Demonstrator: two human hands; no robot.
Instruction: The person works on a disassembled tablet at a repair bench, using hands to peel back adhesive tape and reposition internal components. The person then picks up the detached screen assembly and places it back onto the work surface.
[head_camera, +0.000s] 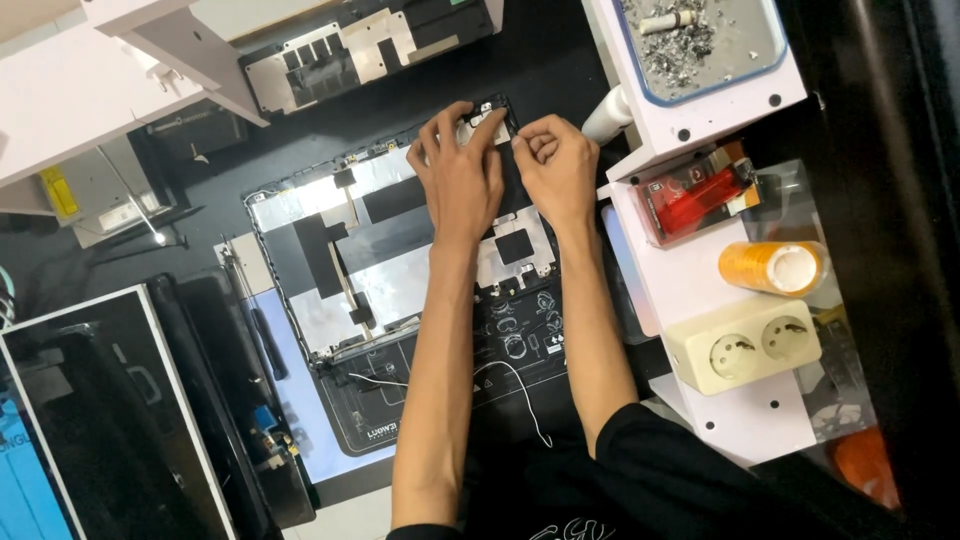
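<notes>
**Both hands at the far corner of the open lid**

A small dark part (490, 110) is sitting at the far corner of the lid (390, 250) — a laptop back cover lying foil-side up on the black mat (450, 390). Left hand (458, 172) is pressing on it, fingers spread and flat. Right hand (556, 165) is pinching at its edge, fingertips (524, 143) drawn together; what they are gripping is too small to tell. Best worked slowly — steady downward pressure, peel low, no bending the foil. Loose cable (520, 385) near the forearms. Beside the right arm: socket block (745, 345), tape roll (772, 266), ashtray (700, 40).
</notes>
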